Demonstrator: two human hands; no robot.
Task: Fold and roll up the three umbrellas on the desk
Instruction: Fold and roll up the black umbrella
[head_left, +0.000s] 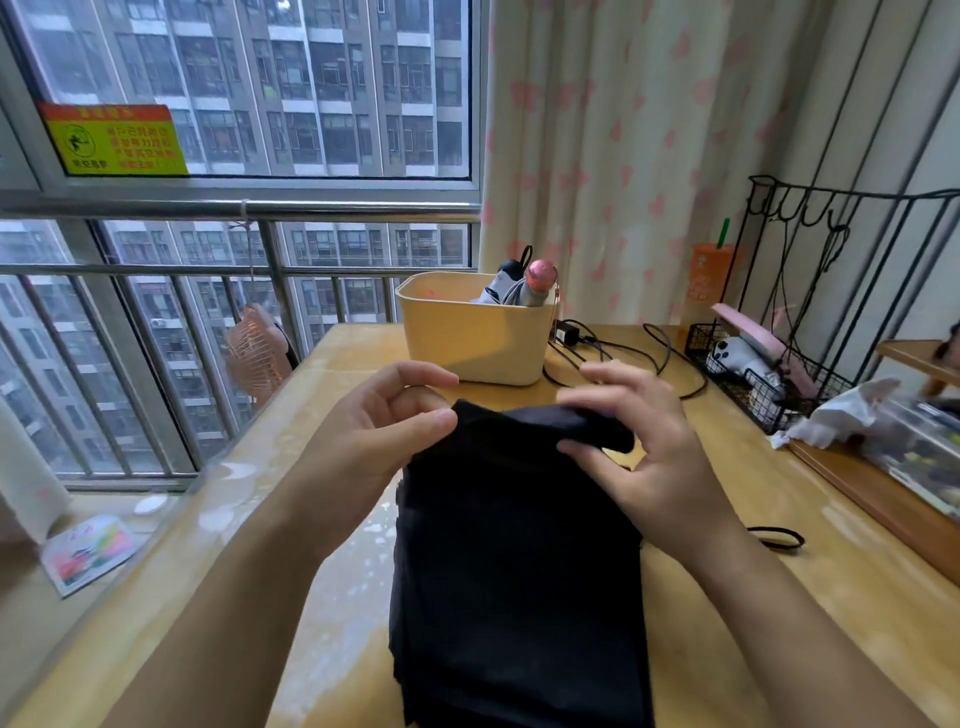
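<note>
I saw both grips working the far edge of the black umbrella (519, 571), whose dark fabric lay flat on the desk (779, 623) and ran from the grips back toward me, between the two forearms. The left grip (374, 421) had thumb and curled fingers pinching the fabric's far left corner. The right grip (644, 452) pinched a folded lip of the same edge between thumb and fingertips, with the palm turned inward.

Just beyond the two grips stood a yellow bin (467, 343) on the desk, holding a pink-capped umbrella (540, 280) and a white-and-black umbrella (496, 291), both rolled and upright. Black cables (660, 353) trailed beyond the right grip, and farther out to its right sat a wire basket (810, 395). A black loop (779, 538) lay on the desk beside the right wrist. Beyond the left grip, off the desk's edge, stood a small fan (254, 353).
</note>
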